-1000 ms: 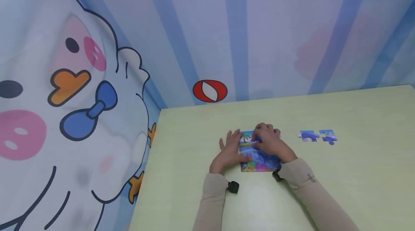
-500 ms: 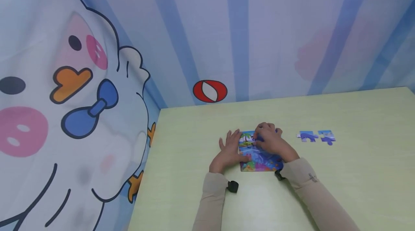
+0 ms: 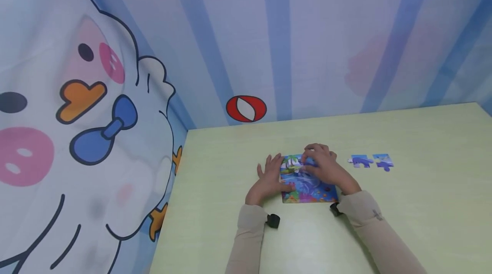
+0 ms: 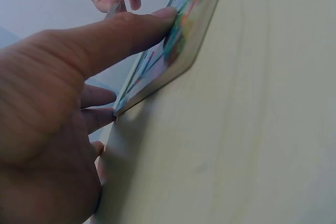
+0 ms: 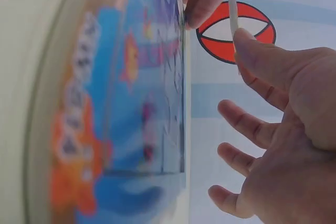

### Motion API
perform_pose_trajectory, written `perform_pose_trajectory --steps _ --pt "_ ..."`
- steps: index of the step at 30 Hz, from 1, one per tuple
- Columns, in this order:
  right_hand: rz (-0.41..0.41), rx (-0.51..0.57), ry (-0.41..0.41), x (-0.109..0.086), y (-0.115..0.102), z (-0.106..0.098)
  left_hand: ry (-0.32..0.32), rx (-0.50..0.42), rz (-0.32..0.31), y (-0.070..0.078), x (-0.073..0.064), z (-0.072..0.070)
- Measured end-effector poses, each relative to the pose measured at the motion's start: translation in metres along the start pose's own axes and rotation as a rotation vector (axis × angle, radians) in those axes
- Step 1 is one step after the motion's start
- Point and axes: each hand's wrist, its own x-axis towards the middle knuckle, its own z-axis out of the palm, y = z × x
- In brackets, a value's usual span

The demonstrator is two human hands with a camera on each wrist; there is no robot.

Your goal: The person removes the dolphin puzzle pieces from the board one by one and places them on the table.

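Note:
A colourful jigsaw puzzle in a flat board (image 3: 307, 192), with a palm tree and sea scene, lies on the table before me. My left hand (image 3: 266, 183) rests at its left edge with fingers spread, the thumb laid over the board's surface, as the left wrist view also shows. Above the upper part of the board, my right hand (image 3: 326, 167) pinches a thin puzzle piece (image 5: 234, 19) between thumb and index finger. That piece appears edge-on in the right wrist view, so its picture is hidden; the other right fingers are spread apart.
Two loose puzzle pieces, one piece with blue and purple (image 3: 361, 161) and another piece (image 3: 383, 161) beside it, lie right of the board on the pale table (image 3: 423, 205). Behind the table stands a striped blue wall (image 3: 319, 51); a printed cartoon duck covers the left side.
My right hand has shifted slightly right over the board, uncovering more of the picture. The left hand keeps its place at the board's edge. The head view has turned a little.

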Motion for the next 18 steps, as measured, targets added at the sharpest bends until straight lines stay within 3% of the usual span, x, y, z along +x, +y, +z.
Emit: perform_pose_trajectory --steps 18 --pt "0.016 0.064 0.057 -0.014 0.014 -0.018 -0.019 0.027 0.025 -0.002 0.000 -0.001"
